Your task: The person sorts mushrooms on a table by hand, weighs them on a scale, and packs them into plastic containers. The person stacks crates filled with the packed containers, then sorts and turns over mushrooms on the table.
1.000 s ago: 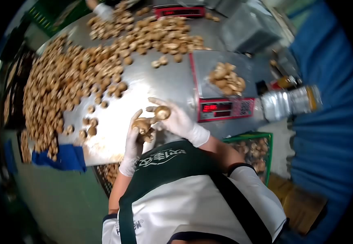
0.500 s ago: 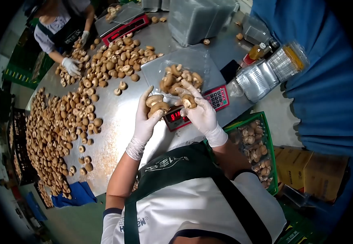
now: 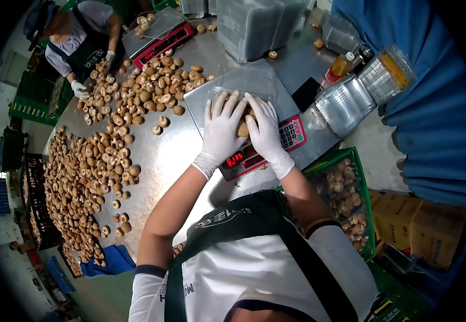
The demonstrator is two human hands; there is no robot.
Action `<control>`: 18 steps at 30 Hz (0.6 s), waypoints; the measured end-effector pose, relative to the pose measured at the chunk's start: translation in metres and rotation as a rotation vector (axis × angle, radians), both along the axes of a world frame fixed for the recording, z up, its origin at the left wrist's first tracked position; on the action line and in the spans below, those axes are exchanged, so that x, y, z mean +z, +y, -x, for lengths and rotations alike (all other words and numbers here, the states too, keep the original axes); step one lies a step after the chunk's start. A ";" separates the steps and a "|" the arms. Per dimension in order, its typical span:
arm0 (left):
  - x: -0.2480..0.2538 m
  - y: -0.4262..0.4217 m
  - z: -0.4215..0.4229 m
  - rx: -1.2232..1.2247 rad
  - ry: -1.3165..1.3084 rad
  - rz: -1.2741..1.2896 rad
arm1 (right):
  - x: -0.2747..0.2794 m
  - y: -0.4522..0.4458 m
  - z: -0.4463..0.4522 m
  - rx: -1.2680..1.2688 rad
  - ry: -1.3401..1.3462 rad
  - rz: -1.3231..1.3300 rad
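My left hand (image 3: 223, 126), in a white glove, lies with fingers stretched out over mushrooms (image 3: 242, 128) in a clear plastic box (image 3: 249, 80). Beside it my gloved right hand (image 3: 266, 129) rests on the same mushrooms, its fingers extended too. Most of the box's contents are hidden under both hands; a brown cap shows between them. The box sits on the metal plate of a red digital scale (image 3: 294, 132), whose lit red display faces me.
Loose mushrooms (image 3: 82, 177) cover the table's left side. Across from me a co-worker (image 3: 85, 40) handles mushrooms near a second scale (image 3: 163, 45). Stacked clear boxes (image 3: 257, 27) stand at the back. On my right are a phone (image 3: 306, 94), bottles (image 3: 342, 64) and a green crate (image 3: 371, 236) of packed mushrooms.
Both hands, which held mushrooms above the scale's front, have moved forward and down onto the box, fingers now spread flat. The co-worker's hand has shifted left.
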State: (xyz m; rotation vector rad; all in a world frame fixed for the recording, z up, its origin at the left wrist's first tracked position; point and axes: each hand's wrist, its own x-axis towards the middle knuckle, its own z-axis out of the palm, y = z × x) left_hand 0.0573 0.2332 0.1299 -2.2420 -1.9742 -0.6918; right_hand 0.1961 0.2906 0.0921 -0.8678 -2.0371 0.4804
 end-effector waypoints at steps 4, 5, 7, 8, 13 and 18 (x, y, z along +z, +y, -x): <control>-0.008 -0.010 0.012 -0.027 -0.175 -0.005 | 0.000 0.001 -0.003 0.031 0.268 0.152; -0.011 -0.011 0.014 -0.017 -0.206 -0.010 | 0.001 0.001 -0.006 0.014 0.219 0.141; -0.016 -0.013 0.019 0.004 -0.265 -0.018 | 0.004 0.000 -0.011 -0.019 0.125 0.119; -0.017 -0.014 0.020 0.013 -0.294 -0.023 | 0.003 0.002 -0.013 -0.030 0.077 0.077; -0.008 -0.012 0.017 -0.066 -0.132 -0.070 | 0.026 0.001 -0.018 0.009 -0.254 0.014; -0.023 -0.006 0.026 -0.002 -0.361 -0.084 | 0.030 0.007 -0.017 -0.045 -0.491 0.044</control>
